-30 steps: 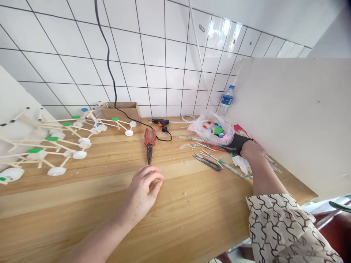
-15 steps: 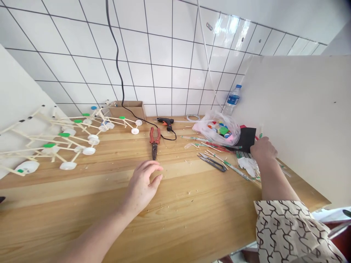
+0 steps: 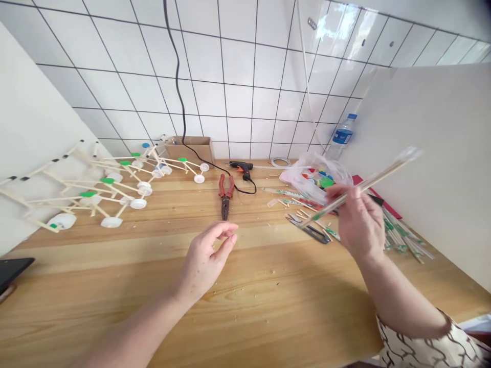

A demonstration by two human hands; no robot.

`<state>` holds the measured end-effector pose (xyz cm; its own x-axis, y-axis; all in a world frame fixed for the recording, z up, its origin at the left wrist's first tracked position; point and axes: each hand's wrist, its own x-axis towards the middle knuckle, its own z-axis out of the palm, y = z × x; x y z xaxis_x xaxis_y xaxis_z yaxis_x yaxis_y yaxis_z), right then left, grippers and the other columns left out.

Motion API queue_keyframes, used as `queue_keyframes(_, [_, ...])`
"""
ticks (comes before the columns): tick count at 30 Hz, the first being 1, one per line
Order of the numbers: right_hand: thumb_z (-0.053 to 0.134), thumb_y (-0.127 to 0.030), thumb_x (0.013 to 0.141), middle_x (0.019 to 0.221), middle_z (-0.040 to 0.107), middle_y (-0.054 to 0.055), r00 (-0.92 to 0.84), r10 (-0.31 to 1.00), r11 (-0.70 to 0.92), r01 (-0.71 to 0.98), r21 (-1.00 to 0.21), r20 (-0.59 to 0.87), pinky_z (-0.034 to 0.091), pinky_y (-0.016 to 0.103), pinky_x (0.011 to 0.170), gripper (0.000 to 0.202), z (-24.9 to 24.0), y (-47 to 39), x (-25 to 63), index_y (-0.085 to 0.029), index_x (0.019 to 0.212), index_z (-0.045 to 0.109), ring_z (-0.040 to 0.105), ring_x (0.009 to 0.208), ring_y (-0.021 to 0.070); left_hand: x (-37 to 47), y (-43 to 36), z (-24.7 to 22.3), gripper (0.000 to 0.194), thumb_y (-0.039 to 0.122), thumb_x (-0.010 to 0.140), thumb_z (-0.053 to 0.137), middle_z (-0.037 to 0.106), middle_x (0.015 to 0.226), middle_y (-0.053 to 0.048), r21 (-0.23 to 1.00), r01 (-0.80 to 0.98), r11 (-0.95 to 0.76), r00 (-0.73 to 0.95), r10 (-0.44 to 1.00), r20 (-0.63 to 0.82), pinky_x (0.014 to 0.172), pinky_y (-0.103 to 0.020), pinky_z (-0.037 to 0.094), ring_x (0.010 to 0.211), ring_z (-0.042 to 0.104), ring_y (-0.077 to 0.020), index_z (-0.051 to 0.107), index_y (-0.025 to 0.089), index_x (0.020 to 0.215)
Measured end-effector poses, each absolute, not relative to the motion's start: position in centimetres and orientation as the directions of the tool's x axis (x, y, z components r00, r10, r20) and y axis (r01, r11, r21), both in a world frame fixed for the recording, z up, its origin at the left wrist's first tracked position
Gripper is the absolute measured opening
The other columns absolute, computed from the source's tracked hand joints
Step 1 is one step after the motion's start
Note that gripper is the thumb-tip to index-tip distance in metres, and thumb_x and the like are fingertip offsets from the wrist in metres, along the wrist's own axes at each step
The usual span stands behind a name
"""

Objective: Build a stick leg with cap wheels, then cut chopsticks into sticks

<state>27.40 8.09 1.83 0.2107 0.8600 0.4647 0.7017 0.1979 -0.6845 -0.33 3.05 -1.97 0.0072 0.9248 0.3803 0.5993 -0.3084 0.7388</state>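
Chopsticks in a clear plastic wrapper (image 3: 378,177) are gripped by my right hand (image 3: 358,225), held at a slant above the table with the wrapper's loose end up to the right. Below their lower end lie thread snips (image 3: 316,234) and several loose sticks. My left hand (image 3: 209,255) hovers over the table's middle, fingers curved and a small gap between thumb and fingertips, nothing in it. Just beyond it are red-handled pliers (image 3: 225,197). More wrapped chopsticks (image 3: 402,235) lie in a pile to the right of my right hand.
Stick-built models with white bottle-cap wheels (image 3: 111,222) stand at the left. Along the back are a cardboard box (image 3: 192,150), a glue gun (image 3: 242,167), a roll of tape (image 3: 281,162), a bag of bottle caps (image 3: 318,176) and a water bottle (image 3: 342,135). A dark flat device (image 3: 15,268) lies far left.
My right hand has come back from the pile at the right, lifting wrapped chopsticks toward the middle. My left hand has barely moved, its fingertips slightly closer together. The view has shifted left.
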Motion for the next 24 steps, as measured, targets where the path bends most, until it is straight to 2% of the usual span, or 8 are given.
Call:
queue_keyframes(1, [0.017,-0.046,0.094,0.081,0.058,0.008,0.163,0.892,0.272,0.551,-0.789,0.421,0.042,0.033,0.063,0.051,1.4,7.5,26.4,-0.019,0.105,0.058,0.056,0.076,0.0207,-0.3,2.9,-1.9,0.019,0.031,0.081,0.049,0.068,0.089,-0.004,0.762,0.576,-0.296,0.009,0.934,0.356,0.078,-0.029,0.05,0.082,0.063,-0.0167,0.061,0.019,0.09])
queue_keyframes(3, [0.033,-0.049,0.09,0.063,0.05,0.002,0.023,0.956,0.277,0.251,-0.928,0.292,0.037,0.029,0.054,0.043,0.3,6.7,24.7,-0.018,0.094,0.063,0.049,0.06,0.0159,-0.1,2.6,-1.7,0.021,0.033,0.082,0.049,0.069,0.086,-0.003,0.815,0.516,-0.265,0.023,0.955,0.296,0.076,-0.026,0.05,0.08,0.063,-0.0158,0.062,0.019,0.09])
queue_keyframes(5, [0.047,-0.044,0.087,0.053,0.04,-0.003,-0.152,0.974,0.166,-0.01,-0.986,0.166,0.031,0.026,0.048,0.031,-0.7,6.2,23.5,-0.017,0.087,0.064,0.039,0.049,0.0111,0.0,2.3,-1.5,0.024,0.036,0.083,0.048,0.069,0.087,-0.003,0.864,0.452,-0.221,0.064,0.974,0.216,0.076,-0.025,0.05,0.081,0.064,-0.0158,0.062,0.019,0.092])
queue_keyframes(7, [0.053,-0.039,0.085,0.051,0.04,-0.004,-0.28,0.957,0.026,-0.165,-0.986,0.072,0.028,0.024,0.047,0.025,-1.5,5.9,22.6,-0.017,0.084,0.063,0.035,0.046,0.0089,0.2,1.9,-1.3,0.028,0.04,0.085,0.046,0.069,0.09,-0.003,0.897,0.409,-0.166,0.127,0.984,0.124,0.077,-0.024,0.049,0.084,0.063,-0.016,0.063,0.021,0.096])
queue_keyframes(12, [0.059,-0.041,0.08,0.055,0.052,-0.002,-0.374,0.926,-0.157,-0.244,-0.957,-0.056,0.029,0.022,0.047,0.024,-1.9,5.3,20.9,-0.017,0.081,0.064,0.042,0.048,0.0083,0.7,1.1,-0.7,0.035,0.047,0.086,0.041,0.066,0.083,-0.001,0.925,0.377,-0.045,0.298,0.952,-0.075,0.066,-0.022,0.047,0.076,0.06,-0.0153,0.06,0.023,0.102])
queue_keyframes(16, [0.065,-0.041,0.075,0.056,0.054,-0.001,-0.402,0.909,-0.21,-0.214,-0.954,-0.11,0.031,0.021,0.048,0.026,-1.4,5.1,20.6,-0.016,0.081,0.067,0.043,0.049,0.0075,1.2,1.0,-0.7,0.038,0.048,0.088,0.035,0.05,0.059,0.003,0.92,0.39,0.038,0.372,0.908,-0.195,0.055,-0.021,0.039,0.055,0.045,-0.0112,0.059,0.019,0.078])
queue_keyframes(19, [0.067,-0.042,0.074,0.055,0.053,-0.001,-0.396,0.913,-0.207,-0.229,-0.951,-0.103,0.031,0.022,0.046,0.028,-0.8,5.3,21.0,-0.016,0.082,0.069,0.042,0.048,0.0078,1.1,1.3,-1.1,0.041,0.047,0.089,0.031,0.038,0.052,0.006,0.92,0.384,0.083,0.361,0.903,-0.232,0.052,-0.022,0.033,0.05,0.036,-0.0108,0.058,0.019,0.08])
queue_keyframes(24, [0.065,-0.038,0.077,0.051,0.048,-0.002,-0.253,0.967,-0.098,-0.341,-0.935,-0.009,0.03,0.022,0.045,0.023,-0.5,6.6,22.4,-0.015,0.079,0.07,0.038,0.047,0.0073,0.7,1.7,-1.5,0.042,0.05,0.088,0.03,0.033,0.051,0.007,0.915,0.374,0.153,0.37,0.88,-0.299,0.049,-0.022,0.026,0.048,0.029,-0.0099,0.057,0.018,0.085])
